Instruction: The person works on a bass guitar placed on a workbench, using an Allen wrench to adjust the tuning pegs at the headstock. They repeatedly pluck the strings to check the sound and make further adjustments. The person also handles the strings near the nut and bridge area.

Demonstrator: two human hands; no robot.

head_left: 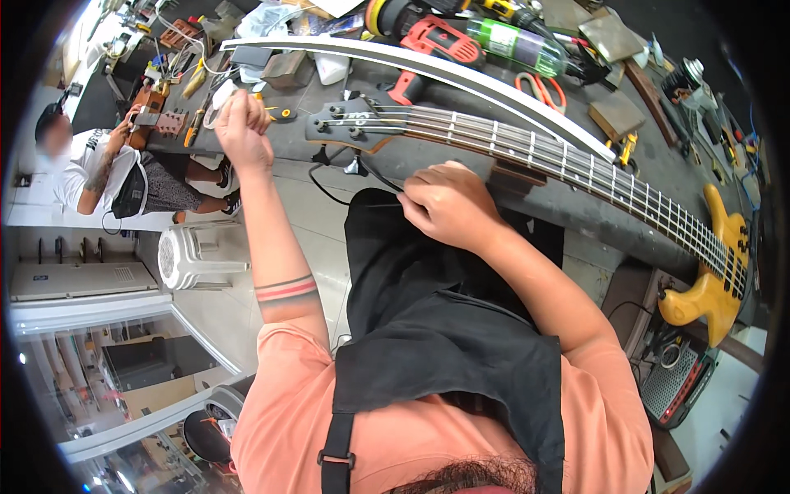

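Beside the bass guitar [568,160], left hand [244,132] and right hand [451,204] are apart, curled, contents unclear; swinging the left inward could strike the headstock [350,122].

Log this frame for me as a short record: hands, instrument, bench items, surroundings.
Left hand: raised left of the headstock, fingers curled; whether it holds anything is unclear
Right hand: near the bench edge, fingers curled; contents hidden
Instrument: bass guitar, headstock to the left, yellow body to the right
Bench items: red power tool, green bottle, long white strip
Surroundings: co-worker at far left, white stool
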